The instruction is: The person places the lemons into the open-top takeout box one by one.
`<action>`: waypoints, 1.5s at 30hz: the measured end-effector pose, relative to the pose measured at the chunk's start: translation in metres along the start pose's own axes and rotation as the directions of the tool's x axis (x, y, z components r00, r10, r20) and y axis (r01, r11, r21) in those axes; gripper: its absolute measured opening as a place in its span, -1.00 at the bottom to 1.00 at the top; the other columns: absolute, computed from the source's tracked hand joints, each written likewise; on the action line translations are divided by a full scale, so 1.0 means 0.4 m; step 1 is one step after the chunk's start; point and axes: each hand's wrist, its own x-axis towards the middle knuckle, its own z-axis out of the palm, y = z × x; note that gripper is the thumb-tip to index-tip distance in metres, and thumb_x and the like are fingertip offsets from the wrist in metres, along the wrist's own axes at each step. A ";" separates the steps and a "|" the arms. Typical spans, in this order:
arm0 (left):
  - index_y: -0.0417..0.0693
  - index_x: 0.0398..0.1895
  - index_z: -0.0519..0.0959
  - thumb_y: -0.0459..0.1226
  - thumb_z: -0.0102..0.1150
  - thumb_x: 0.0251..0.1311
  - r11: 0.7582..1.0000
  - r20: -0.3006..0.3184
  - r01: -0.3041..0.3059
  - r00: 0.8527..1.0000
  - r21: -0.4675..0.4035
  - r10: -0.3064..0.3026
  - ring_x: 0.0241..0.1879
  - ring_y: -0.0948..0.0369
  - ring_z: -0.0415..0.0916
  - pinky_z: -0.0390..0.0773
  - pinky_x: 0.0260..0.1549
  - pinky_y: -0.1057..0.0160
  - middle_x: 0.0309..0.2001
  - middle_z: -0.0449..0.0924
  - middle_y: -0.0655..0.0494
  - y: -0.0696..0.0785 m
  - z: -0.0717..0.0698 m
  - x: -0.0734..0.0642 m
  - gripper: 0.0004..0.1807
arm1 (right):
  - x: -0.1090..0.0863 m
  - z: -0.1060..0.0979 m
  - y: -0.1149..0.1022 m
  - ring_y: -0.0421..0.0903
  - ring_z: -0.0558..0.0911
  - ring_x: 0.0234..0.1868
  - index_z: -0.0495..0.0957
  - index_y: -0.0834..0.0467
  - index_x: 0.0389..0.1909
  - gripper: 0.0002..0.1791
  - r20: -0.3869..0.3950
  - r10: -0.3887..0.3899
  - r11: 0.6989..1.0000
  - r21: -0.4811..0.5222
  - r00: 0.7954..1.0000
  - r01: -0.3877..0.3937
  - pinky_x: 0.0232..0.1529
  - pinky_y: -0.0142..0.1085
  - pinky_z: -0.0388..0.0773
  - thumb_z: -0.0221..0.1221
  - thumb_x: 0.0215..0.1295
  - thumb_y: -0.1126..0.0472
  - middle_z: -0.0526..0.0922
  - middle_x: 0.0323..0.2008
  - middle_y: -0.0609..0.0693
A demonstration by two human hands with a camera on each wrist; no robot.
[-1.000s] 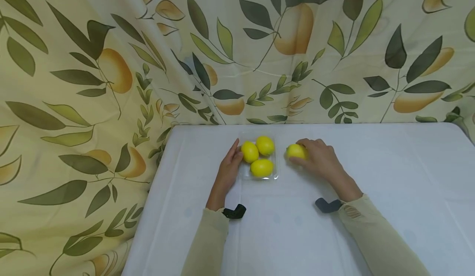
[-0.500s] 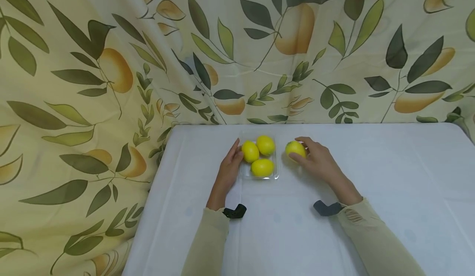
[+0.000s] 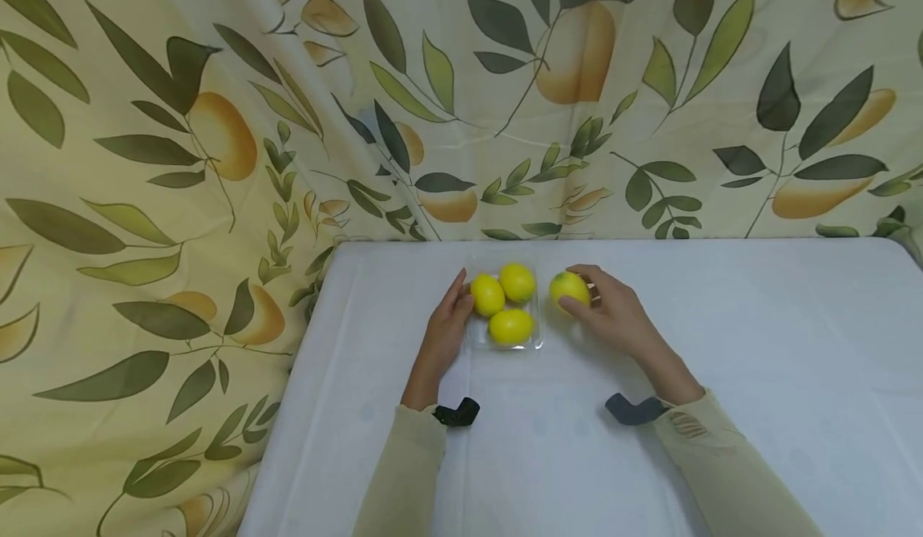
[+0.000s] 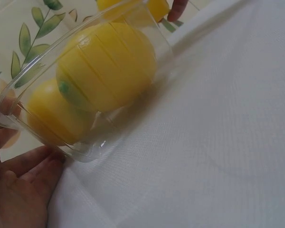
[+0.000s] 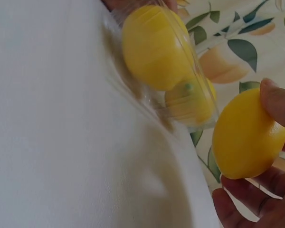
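Observation:
In the head view my right hand (image 3: 611, 310) holds a yellow lemon (image 3: 570, 290) just right of a clear plastic container (image 3: 537, 343). Its thumb presses one side of the fruit and the fingers curve round the other, as the right wrist view shows for the held lemon (image 5: 247, 135). Three lemons sit in the container, one at its left wall (image 3: 487, 295), another at the back (image 3: 517, 282), the third at the front (image 3: 511, 327). My left hand (image 3: 443, 330) rests against the container's left side, fingers fairly straight, thumb at the rim. Lower fingers touch its base corner (image 4: 80, 154).
The container stands on a white-covered table (image 3: 534, 457), near its back edge. A leaf-and-fruit patterned curtain (image 3: 490, 152) hangs behind and to the left. Dark wrist straps (image 3: 456, 412) sit at both sleeve cuffs.
My right hand has lifted the lemon slightly and brought it left, closer to the container. The left hand and the three lemons in the container stay in place.

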 end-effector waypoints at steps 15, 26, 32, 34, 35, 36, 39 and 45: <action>0.72 0.51 0.17 0.19 -0.02 0.47 1.000 -0.005 0.010 1.000 0.008 -0.009 0.55 0.23 0.17 0.12 0.57 -0.02 0.53 0.28 0.30 0.006 -0.002 -0.001 -0.42 | 0.005 0.005 -0.040 0.07 0.62 0.04 0.34 0.09 0.39 -0.39 -0.051 -0.050 0.995 0.086 0.997 0.055 0.00 -0.29 0.62 0.26 0.43 -0.03 0.57 0.20 0.15; 0.84 0.47 0.15 0.20 -0.05 0.48 0.999 -0.004 0.021 1.000 0.026 -0.021 0.53 0.25 0.19 0.13 0.56 -0.02 0.51 0.29 0.38 0.004 -0.003 0.000 -0.46 | 0.012 0.022 -0.072 0.12 0.61 0.08 0.21 0.06 0.49 -0.34 -0.045 -0.064 0.986 0.153 0.997 0.071 0.12 0.05 0.64 0.18 0.50 -0.03 0.50 0.26 0.18; 0.88 0.45 0.15 0.20 -0.05 0.47 0.999 -0.010 0.032 0.999 0.026 -0.032 0.54 0.24 0.17 0.11 0.57 -0.03 0.52 0.29 0.37 0.005 -0.005 0.001 -0.47 | 0.018 0.029 -0.104 0.15 0.63 0.10 0.32 0.04 0.46 -0.37 -0.029 -0.078 0.980 0.184 0.997 0.082 0.12 0.08 0.65 0.23 0.46 -0.03 0.50 0.28 0.15; 0.88 0.44 0.15 0.20 -0.04 0.48 0.999 -0.009 0.037 0.999 0.025 -0.037 0.54 0.25 0.17 0.11 0.57 -0.03 0.52 0.29 0.37 0.004 -0.005 0.001 -0.47 | 0.018 0.034 -0.116 0.13 0.63 0.10 0.34 0.04 0.43 -0.37 -0.021 -0.075 0.978 0.193 0.997 0.077 0.12 0.07 0.65 0.26 0.43 -0.04 0.50 0.30 0.13; 0.89 0.44 0.15 0.19 -0.04 0.48 0.999 -0.008 0.039 0.999 0.024 -0.039 0.54 0.25 0.17 0.11 0.57 -0.03 0.52 0.29 0.37 0.004 -0.004 0.002 -0.47 | 0.018 0.037 -0.123 0.13 0.64 0.10 0.35 0.04 0.42 -0.36 -0.019 -0.074 0.977 0.198 0.997 0.076 0.13 0.06 0.66 0.28 0.41 -0.05 0.50 0.31 0.12; 0.87 0.45 0.15 0.19 -0.04 0.48 0.999 -0.007 0.039 0.999 0.024 -0.039 0.54 0.25 0.17 0.11 0.57 -0.03 0.52 0.29 0.37 0.004 -0.004 0.002 -0.47 | 0.018 0.039 -0.129 0.13 0.64 0.09 0.36 0.04 0.40 -0.36 -0.016 -0.074 0.977 0.198 0.997 0.076 0.13 0.06 0.66 0.29 0.40 -0.06 0.50 0.32 0.11; 0.83 0.48 0.15 0.18 -0.05 0.49 0.999 -0.007 0.045 0.999 0.029 -0.045 0.54 0.25 0.16 0.11 0.57 -0.04 0.52 0.28 0.38 0.006 -0.001 0.001 -0.45 | 0.013 0.048 -0.145 0.15 0.66 0.09 0.36 0.03 0.37 -0.34 -0.008 -0.072 0.975 0.208 0.997 0.072 0.12 0.08 0.66 0.33 0.35 -0.09 0.49 0.35 0.10; 0.79 0.50 0.14 0.20 -0.05 0.48 0.998 -0.005 0.039 0.999 0.046 -0.039 0.54 0.25 0.17 0.10 0.57 -0.03 0.52 0.28 0.37 0.008 0.000 -0.002 -0.44 | 0.004 0.077 -0.164 0.16 0.71 0.09 0.34 0.00 0.34 -0.31 0.023 -0.092 0.973 0.213 0.995 0.085 0.09 0.09 0.68 0.35 0.31 -0.14 0.51 0.35 0.09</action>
